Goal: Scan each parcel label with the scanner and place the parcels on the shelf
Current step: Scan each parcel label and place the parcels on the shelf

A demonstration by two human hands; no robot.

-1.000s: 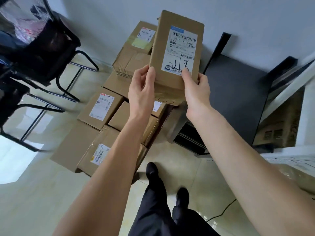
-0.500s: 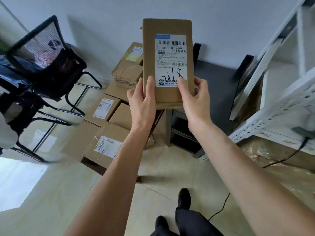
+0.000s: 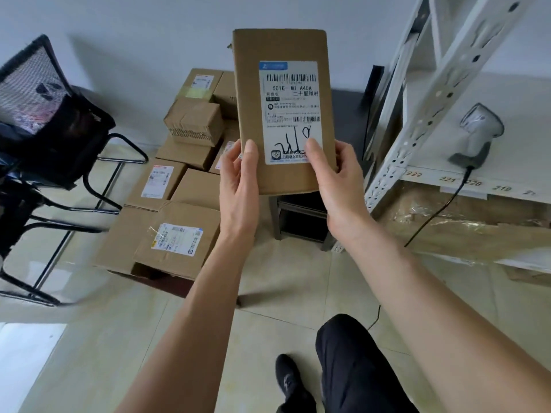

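A flat brown cardboard parcel (image 3: 247, 90) is held upright in front of me, its white label (image 3: 290, 111) with barcodes and a black scribble facing me. My left hand (image 3: 238, 186) grips its lower left edge, thumb on the front. My right hand (image 3: 340, 186) grips the lower right edge, thumb pressing the label's bottom. A grey scanner (image 3: 477, 135) with a black cable lies on the white metal shelf (image 3: 441, 174) at the right, apart from both hands.
Several labelled cardboard parcels (image 3: 179, 222) are stacked on the tiled floor to the left. A black mesh chair (image 3: 53, 138) stands at far left. A dark low table (image 3: 301, 216) sits behind the parcel. Wrapped cardboard (image 3: 465, 228) lies under the shelf. My leg and shoe are below.
The view has swung right, bringing the shelf and scanner into sight. Both hands have kept their grip and turned the parcel from tilted to upright.
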